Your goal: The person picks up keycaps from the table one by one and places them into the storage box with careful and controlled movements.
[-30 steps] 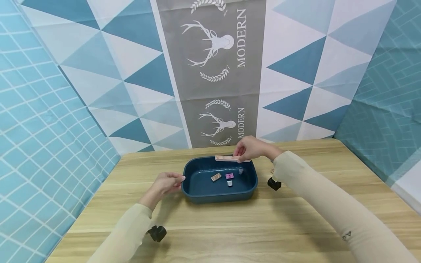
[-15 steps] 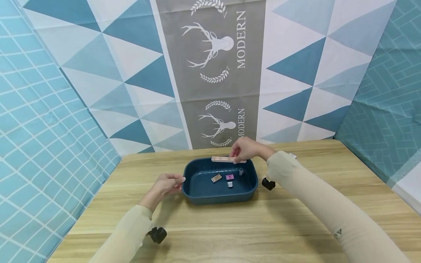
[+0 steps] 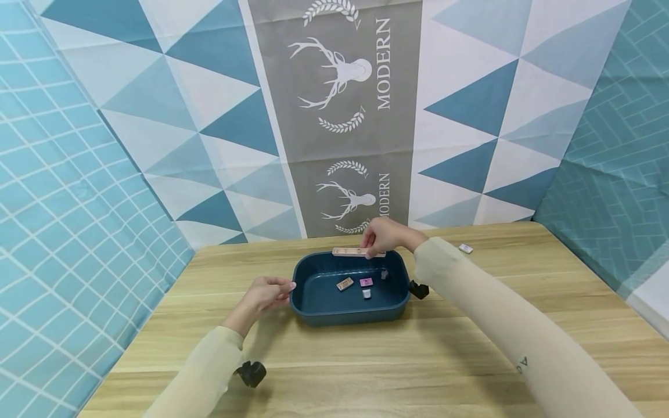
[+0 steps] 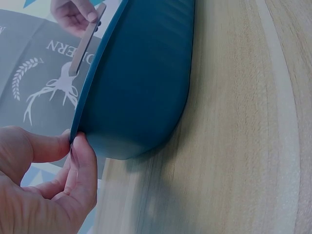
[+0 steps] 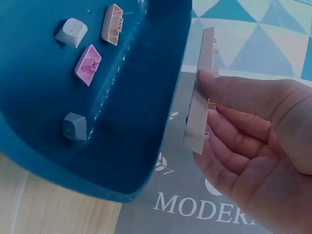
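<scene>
My right hand (image 3: 384, 235) pinches a long pale-pink spacebar keycap (image 3: 347, 252) above the back rim of the dark blue plastic basin (image 3: 345, 319). In the right wrist view, the spacebar (image 5: 200, 97) shows stems on its underside, facing the palm. My left hand (image 3: 269, 292) pinches the basin's left rim, thumb and fingertips on either side of it in the left wrist view. Inside the basin lie a beige keycap (image 5: 113, 24), a pink keycap (image 5: 88, 66), a white keycap (image 5: 73, 30) and a greyish keycap (image 5: 74, 126), apart from one another.
A small white keycap (image 3: 465, 248) lies on the wooden table (image 3: 334, 371) at the back right, beyond the right sleeve. A patterned cloth wall (image 3: 355, 133) rises behind the table. Black wrist mounts hang below both sleeves.
My right hand has shifted slightly left along the basin's back rim with the spacebar. The sleeve's move uncovers the small keycap at the back right. My left hand stays on the rim.
</scene>
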Demonstrator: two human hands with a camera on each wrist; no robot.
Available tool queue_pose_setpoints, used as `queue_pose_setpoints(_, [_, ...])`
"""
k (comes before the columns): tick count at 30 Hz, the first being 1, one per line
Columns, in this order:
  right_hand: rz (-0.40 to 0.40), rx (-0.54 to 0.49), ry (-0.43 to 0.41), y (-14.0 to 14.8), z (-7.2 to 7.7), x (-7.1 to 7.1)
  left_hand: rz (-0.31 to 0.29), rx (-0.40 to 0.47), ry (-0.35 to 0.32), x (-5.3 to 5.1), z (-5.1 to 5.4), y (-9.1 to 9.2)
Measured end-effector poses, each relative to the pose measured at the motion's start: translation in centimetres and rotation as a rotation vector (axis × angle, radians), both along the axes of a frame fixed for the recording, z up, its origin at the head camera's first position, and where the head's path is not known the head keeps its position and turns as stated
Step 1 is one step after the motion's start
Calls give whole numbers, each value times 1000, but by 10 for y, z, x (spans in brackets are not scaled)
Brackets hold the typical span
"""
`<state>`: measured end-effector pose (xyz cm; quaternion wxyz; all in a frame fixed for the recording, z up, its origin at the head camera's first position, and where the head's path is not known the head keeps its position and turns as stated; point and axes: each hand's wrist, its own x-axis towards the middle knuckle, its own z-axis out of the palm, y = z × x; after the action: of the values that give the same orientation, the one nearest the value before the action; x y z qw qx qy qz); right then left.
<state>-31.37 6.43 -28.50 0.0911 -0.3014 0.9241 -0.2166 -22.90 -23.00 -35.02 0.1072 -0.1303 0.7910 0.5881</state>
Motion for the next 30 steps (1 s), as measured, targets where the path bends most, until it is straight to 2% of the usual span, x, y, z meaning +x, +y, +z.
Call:
queue_pose_setpoints(9, [-6,4,37,-8,-2,-2,0,6,-4,1,-1,0])
queue_pose_setpoints(14, [-31,-29,47,-10,-3,-3,-6,14,0,0,-2,1])
queue_pose_setpoints(18, [-55,-52,46,-8,-3,-2,-8,13,0,-2,-2,2])
queue_pose_setpoints(24, [-47,-49,66,-2,-5,-4,-1,-4,-4,-5,-1,2])
queue_pose_setpoints(30, [-43,-53,45,5,-9,-6,-3,-11,-2,-3,-2,1])
